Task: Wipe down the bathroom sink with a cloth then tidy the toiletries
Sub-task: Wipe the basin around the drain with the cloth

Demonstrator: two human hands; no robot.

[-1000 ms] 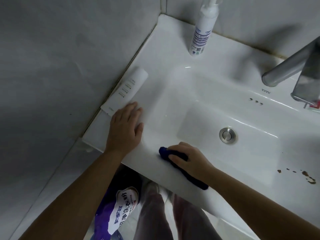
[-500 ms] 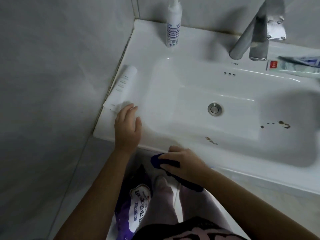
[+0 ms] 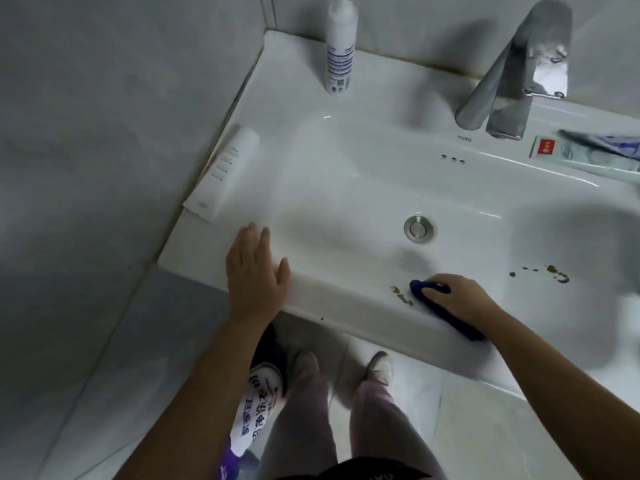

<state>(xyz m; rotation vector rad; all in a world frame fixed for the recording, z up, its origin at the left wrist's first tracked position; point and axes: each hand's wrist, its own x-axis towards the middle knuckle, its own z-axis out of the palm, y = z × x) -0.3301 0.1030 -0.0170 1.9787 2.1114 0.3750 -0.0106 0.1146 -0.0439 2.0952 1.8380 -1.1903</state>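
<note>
Right hand [image 3: 462, 301] grips blue cloth [image 3: 420, 291], fingers curled over the top of it and pressing it down onto the front edge of the sink [image 3: 346, 308]. The cloth's front end pokes out past the fingertips toward the left. Its back end trails out under the wrist and over the sink's front lip. Thumb is hidden, so I can't tell how it sits.

Small brown stain [image 3: 401, 296] is just left of the cloth's tip, near but not covered. A second patch of brown spots [image 3: 556, 273] sits on the basin slope to the right of the hand, apart from the cloth.

Left hand [image 3: 254, 271] lies flat, palm down, on the front left rim. Fingers are straight and close together, thumb out to the side, holding nothing.

Basin holds no loose items, only the round metal drain plug [image 3: 418, 228] in the middle and the stains. Chrome faucet [image 3: 509, 74] stands at the back rim.

Toiletries on the rim:
- White tube [image 3: 225, 174] lies flat along the left edge by the wall, near the left fingertips but not touching.
- White pump bottle [image 3: 341, 53] stands upright in the back left corner.
- Toothpaste tube [image 3: 588, 154] lies on the back right rim beside the faucet.

On the floor below are a purple and white bag [image 3: 256, 403] and the person's legs and shoes.
</note>
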